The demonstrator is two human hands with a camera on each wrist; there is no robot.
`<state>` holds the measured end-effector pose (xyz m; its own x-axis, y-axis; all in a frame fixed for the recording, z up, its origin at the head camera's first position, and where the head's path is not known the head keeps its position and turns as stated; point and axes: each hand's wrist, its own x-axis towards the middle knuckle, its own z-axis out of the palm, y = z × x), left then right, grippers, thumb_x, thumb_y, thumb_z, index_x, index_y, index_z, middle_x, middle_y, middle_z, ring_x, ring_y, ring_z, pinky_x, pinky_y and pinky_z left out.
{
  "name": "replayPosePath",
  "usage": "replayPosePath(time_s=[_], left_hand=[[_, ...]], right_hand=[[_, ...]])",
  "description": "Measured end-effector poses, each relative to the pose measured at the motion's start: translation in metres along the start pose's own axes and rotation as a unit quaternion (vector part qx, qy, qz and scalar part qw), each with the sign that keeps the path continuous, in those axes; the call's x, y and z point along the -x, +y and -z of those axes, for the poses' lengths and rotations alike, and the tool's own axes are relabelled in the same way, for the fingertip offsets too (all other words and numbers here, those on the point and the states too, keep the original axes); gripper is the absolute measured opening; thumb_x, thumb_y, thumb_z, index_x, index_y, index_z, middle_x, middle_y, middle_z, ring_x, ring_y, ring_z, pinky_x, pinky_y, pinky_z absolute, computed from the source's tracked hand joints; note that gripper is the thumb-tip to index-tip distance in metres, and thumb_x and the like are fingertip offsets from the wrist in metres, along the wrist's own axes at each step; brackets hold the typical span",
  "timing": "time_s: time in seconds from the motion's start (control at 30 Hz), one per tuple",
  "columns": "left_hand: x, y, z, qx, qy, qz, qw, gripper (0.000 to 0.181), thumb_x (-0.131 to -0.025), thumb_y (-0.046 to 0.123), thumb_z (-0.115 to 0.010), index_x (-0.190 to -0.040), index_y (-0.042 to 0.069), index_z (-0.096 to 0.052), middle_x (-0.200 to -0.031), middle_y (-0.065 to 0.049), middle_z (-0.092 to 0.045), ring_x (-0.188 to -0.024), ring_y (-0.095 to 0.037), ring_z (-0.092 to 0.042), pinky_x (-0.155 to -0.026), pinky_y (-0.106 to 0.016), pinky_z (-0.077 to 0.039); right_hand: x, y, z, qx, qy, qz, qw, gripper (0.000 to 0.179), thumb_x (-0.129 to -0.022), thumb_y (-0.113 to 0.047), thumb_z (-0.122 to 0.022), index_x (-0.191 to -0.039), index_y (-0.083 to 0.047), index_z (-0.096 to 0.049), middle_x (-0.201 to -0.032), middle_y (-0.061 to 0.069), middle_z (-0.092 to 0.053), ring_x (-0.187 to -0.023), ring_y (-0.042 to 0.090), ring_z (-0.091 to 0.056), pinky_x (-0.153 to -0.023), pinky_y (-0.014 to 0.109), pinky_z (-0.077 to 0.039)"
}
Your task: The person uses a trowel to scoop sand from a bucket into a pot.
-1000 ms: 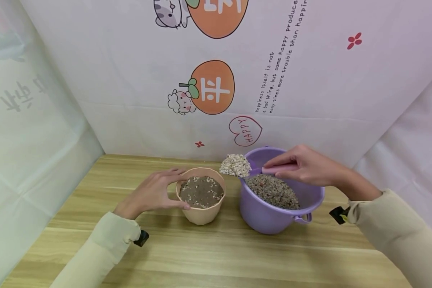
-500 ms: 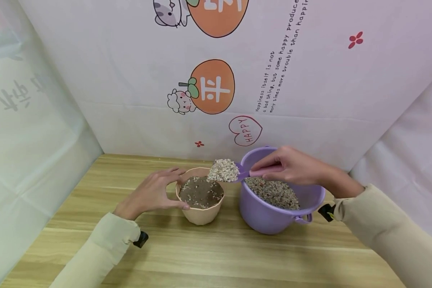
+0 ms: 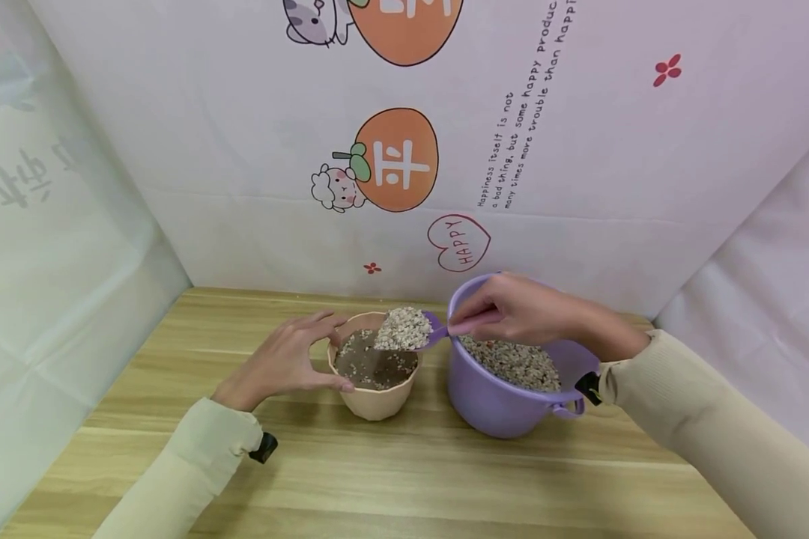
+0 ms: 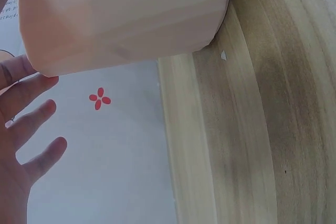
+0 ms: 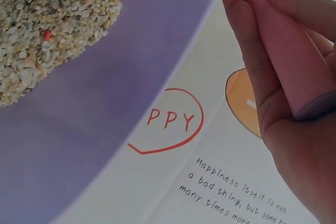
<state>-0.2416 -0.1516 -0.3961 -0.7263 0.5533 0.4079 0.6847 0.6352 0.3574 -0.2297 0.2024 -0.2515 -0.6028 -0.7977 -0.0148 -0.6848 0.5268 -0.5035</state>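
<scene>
Head view, left hand: While its thumb and fingers are spread wide, it spans the left side of a faceted peach pot and touches it near the rim.
Head view, grey-brown fill: lies inside the pot, dotted with pale grains.
Head view, right hand: pinches the pink handle of a purple scoop, whose heap of pale gravel is above the pot's right part.
Head view, round purple bucket: stands just right of the pot, with multicoloured gravel inside; both stand towards the far edge of the striped wood-grain worktop, the pot nearer its far left corner.
Left wrist view, fingers: fanned apart, two tips meeting the pot's edge; a small pale fleck lies on the worktop.
Right wrist view, grip: thumb and fingers close on the handle; a red bit shows in the bucket's gravel, a white printed cloth beyond.
</scene>
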Motion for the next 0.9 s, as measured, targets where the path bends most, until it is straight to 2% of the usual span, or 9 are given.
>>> replayPosePath(time_s=[0.07,0.1,0.2,0.3,0.43,0.53,0.7,0.9], left_hand=[[-0.001,0.000,0.000,-0.002,0.002,-0.001,1.0000,0.080,-0.063,0.074,-0.078,-0.116,0.014,-0.069,-0.141,-0.011,-0.057,-0.130,-0.037,-0.052,-0.103,-0.062,-0.040],[-0.001,0.000,0.000,-0.002,0.001,-0.002,1.0000,0.079,-0.064,0.074,-0.078,-0.115,0.014,-0.069,-0.141,-0.011,-0.057,-0.131,-0.036,-0.051,-0.103,-0.062,-0.039],[-0.001,0.000,0.000,-0.003,-0.001,-0.004,1.0000,0.072,-0.064,0.074,-0.077,-0.108,0.018,-0.070,-0.141,-0.009,-0.058,-0.132,-0.035,-0.051,-0.104,-0.063,-0.039],[-0.001,0.001,0.002,-0.005,0.000,-0.008,1.0000,0.060,-0.065,0.073,-0.078,-0.093,0.021,-0.067,-0.141,-0.008,-0.058,-0.131,-0.037,-0.051,-0.103,-0.062,-0.039],[0.000,0.002,0.003,-0.005,0.001,-0.006,1.0000,0.056,-0.064,0.072,-0.079,-0.087,0.022,-0.065,-0.141,-0.009,-0.057,-0.131,-0.037,-0.051,-0.104,-0.061,-0.039],[0.000,0.003,0.004,-0.004,-0.001,-0.003,1.0000,0.056,-0.065,0.071,-0.079,-0.087,0.021,-0.066,-0.142,-0.009,-0.057,-0.129,-0.038,-0.052,-0.103,-0.061,-0.040],[-0.001,0.004,0.003,-0.006,-0.004,-0.004,1.0000,0.058,-0.066,0.071,-0.078,-0.091,0.020,-0.068,-0.141,-0.009,-0.058,-0.127,-0.038,-0.054,-0.101,-0.059,-0.043],[-0.002,0.003,0.002,-0.007,-0.005,-0.001,1.0000,0.062,-0.065,0.072,-0.078,-0.096,0.019,-0.069,-0.140,-0.008,-0.058,-0.127,-0.037,-0.054,-0.102,-0.061,-0.041]], right_hand=[[-0.002,-0.003,0.000,0.000,-0.006,-0.004,1.0000,0.022,-0.090,-0.001,-0.069,-0.109,-0.008,-0.077,-0.096,-0.003,-0.075,-0.079,0.005,-0.068,-0.071,0.026,-0.057],[-0.003,-0.004,0.000,0.001,-0.009,-0.006,0.9999,0.021,-0.090,-0.002,-0.069,-0.109,-0.009,-0.077,-0.095,-0.003,-0.075,-0.079,0.004,-0.068,-0.072,0.026,-0.057],[-0.006,-0.007,0.000,0.012,-0.016,-0.009,0.9998,0.018,-0.092,-0.005,-0.070,-0.106,-0.012,-0.078,-0.090,-0.005,-0.074,-0.076,0.004,-0.068,-0.070,0.025,-0.057],[-0.010,-0.010,0.002,0.023,-0.020,0.009,0.9995,0.015,-0.093,-0.008,-0.070,-0.102,-0.015,-0.079,-0.084,-0.007,-0.073,-0.071,0.003,-0.066,-0.067,0.024,-0.057],[-0.016,-0.012,0.006,0.043,-0.030,0.030,0.9982,0.014,-0.092,-0.006,-0.069,-0.096,-0.016,-0.079,-0.079,-0.008,-0.072,-0.063,0.003,-0.062,-0.061,0.025,-0.055],[-0.020,-0.015,0.008,0.055,-0.043,0.022,0.9973,0.017,-0.091,-0.003,-0.068,-0.095,-0.015,-0.079,-0.079,-0.007,-0.073,-0.060,0.006,-0.062,-0.060,0.025,-0.055],[-0.024,-0.022,0.012,0.066,-0.064,0.006,0.9957,0.022,-0.090,0.002,-0.066,-0.095,-0.015,-0.079,-0.083,-0.005,-0.075,-0.066,0.005,-0.065,-0.067,0.023,-0.056],[-0.031,-0.030,0.016,0.086,-0.089,0.003,0.9923,0.024,-0.091,0.001,-0.065,-0.079,-0.017,-0.076,-0.065,-0.010,-0.063,-0.055,0.005,-0.053,-0.055,0.025,-0.049]])
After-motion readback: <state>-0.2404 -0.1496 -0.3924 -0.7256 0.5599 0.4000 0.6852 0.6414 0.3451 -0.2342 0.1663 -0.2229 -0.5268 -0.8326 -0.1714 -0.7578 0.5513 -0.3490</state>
